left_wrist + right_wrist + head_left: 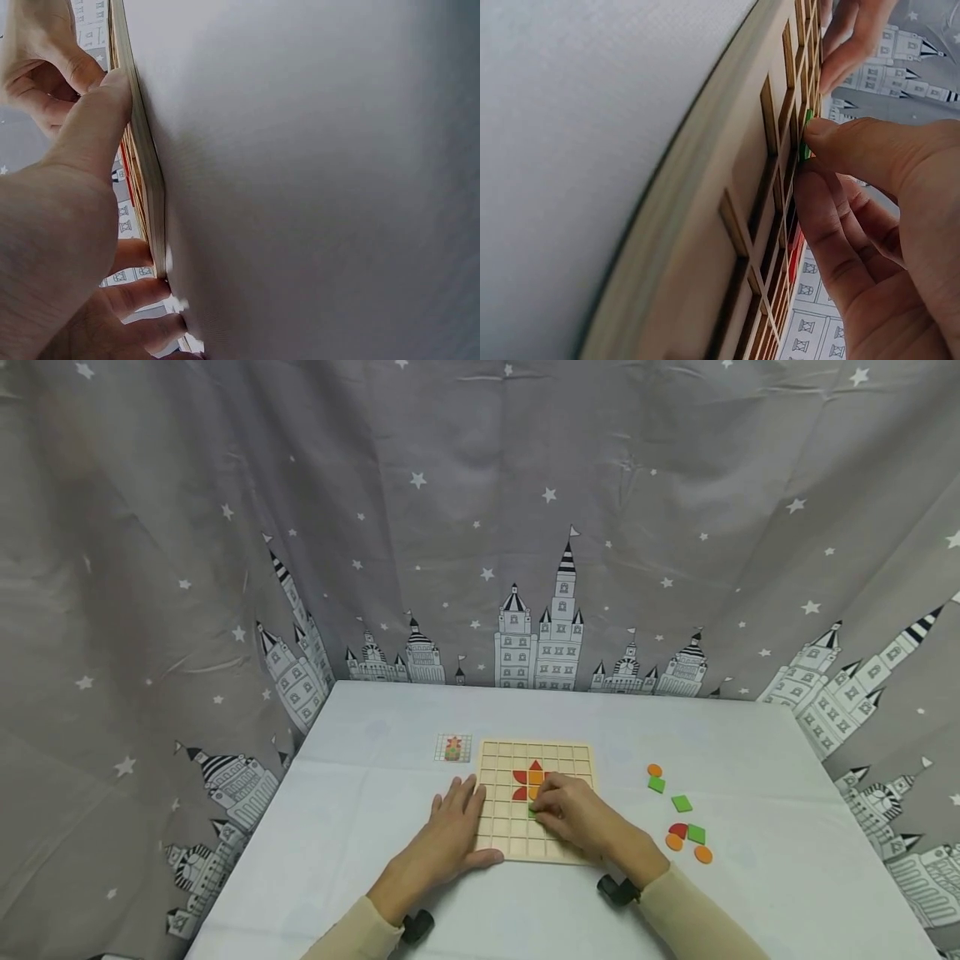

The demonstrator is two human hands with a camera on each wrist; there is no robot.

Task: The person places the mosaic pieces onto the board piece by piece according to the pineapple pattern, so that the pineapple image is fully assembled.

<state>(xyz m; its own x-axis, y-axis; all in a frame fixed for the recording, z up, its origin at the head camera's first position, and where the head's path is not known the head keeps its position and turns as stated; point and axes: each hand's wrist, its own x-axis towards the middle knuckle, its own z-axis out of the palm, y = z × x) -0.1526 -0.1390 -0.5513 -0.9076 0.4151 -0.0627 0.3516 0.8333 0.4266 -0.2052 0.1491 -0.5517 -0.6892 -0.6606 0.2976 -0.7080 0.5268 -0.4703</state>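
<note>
A square wooden grid board (495, 839) lies on the table. Between thumb and fingers, my right hand (585, 814) pinches a green square tile (808, 136) at a cell near the board's middle. Just above that cell are orange pieces (535, 777), a red triangle (536, 766) and red rounded pieces (520, 794), partly covered by the right hand. My left hand (448, 831) rests at the board's left side, fingers extended along the edge. Its thumb (97, 120) touches the board's near edge.
Left of the board lies a small pattern card (453, 748). To the right, loose pieces are scattered: green squares (681, 803), orange discs (702, 854) and a red rounded piece (678, 830). A grey curtain (465, 527) hangs behind the white table (360, 777).
</note>
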